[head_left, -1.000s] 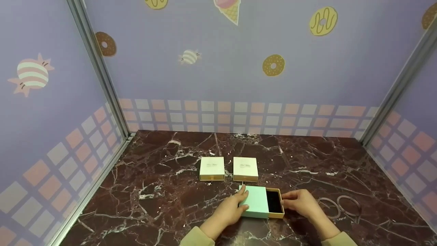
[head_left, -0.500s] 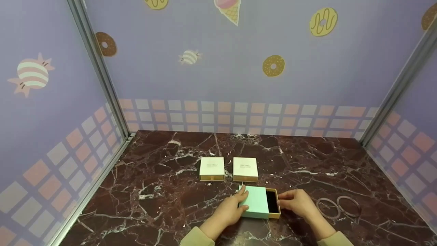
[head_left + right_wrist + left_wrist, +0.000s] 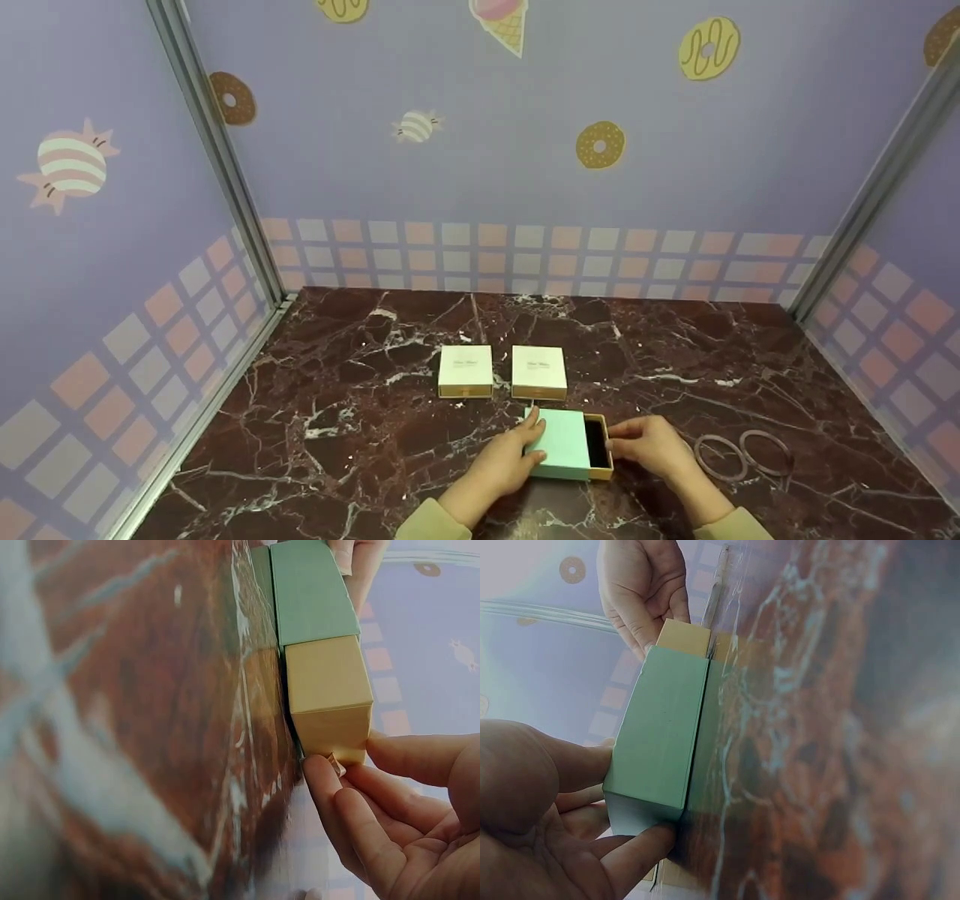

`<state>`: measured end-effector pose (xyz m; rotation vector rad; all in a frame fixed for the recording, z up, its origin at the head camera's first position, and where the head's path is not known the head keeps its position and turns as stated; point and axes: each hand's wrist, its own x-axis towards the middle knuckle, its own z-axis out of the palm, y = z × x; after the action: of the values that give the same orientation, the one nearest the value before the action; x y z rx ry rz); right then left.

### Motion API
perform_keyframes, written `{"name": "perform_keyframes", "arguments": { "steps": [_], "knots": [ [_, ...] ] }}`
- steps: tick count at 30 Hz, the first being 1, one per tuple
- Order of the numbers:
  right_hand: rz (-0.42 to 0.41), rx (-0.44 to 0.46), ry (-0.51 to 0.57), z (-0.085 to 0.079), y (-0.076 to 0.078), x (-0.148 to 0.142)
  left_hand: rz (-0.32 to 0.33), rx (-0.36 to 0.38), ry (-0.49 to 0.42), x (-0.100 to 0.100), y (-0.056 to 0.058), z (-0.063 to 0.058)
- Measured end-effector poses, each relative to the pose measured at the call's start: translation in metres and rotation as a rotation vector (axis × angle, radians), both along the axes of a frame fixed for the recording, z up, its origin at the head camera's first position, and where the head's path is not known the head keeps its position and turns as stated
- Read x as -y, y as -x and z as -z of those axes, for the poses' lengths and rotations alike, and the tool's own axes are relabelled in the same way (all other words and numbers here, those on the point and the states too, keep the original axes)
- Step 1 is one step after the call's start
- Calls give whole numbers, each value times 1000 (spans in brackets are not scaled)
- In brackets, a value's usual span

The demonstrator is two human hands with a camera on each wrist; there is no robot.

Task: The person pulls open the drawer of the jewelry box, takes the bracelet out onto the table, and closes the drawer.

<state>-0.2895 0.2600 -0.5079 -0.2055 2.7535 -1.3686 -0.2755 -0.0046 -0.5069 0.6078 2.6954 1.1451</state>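
Observation:
A mint green drawer box lies on the marbled table, its green sleeve (image 3: 561,442) closest to my left hand (image 3: 501,457). That hand holds the sleeve's left end, thumb and fingers spread around it, as the left wrist view also shows. From the right side sticks out a gold drawer (image 3: 330,682) with a black lining (image 3: 597,442). My right hand (image 3: 654,446) holds the drawer's outer end between thumb and fingers. A small gold ribbon tab (image 3: 336,765) shows among its fingertips.
Behind the green box stand two cream boxes with gold fronts, a left cream box (image 3: 466,370) and a right cream box (image 3: 538,371). Two pale rings, the left ring (image 3: 699,452) and the right ring (image 3: 787,455), lie beside my right hand. Patterned panels (image 3: 480,150) enclose the table.
My right hand has moved left with the drawer, which has slid a little further into the green sleeve. The left hand stays in place on the sleeve.

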Motion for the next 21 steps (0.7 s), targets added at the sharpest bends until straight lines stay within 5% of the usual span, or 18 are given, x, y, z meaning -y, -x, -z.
{"name": "perform_keyframes", "arguments": {
  "steps": [21],
  "knots": [
    [-27, 21, 34, -2, 1, 10, 7, -3, -1, 1, 1, 1]
  ]
}}
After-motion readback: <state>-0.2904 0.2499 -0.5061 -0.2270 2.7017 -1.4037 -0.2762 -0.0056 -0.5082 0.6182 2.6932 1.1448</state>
